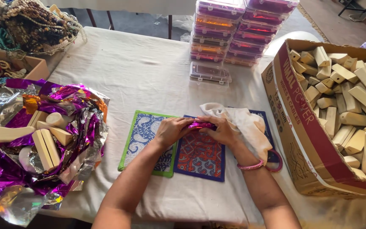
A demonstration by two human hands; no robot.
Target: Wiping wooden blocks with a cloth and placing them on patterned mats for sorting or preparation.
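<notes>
Here we press both hands together over a small purple foil-wrapped block (201, 125), left hand (171, 130) and right hand (222, 131) each clamped on an end, likely so the foil stays tight. It sits between our fingertips on the blue patterned mat (200, 159), near the table's (149, 68) front edge, beside the cream cloth (244, 123).
</notes>
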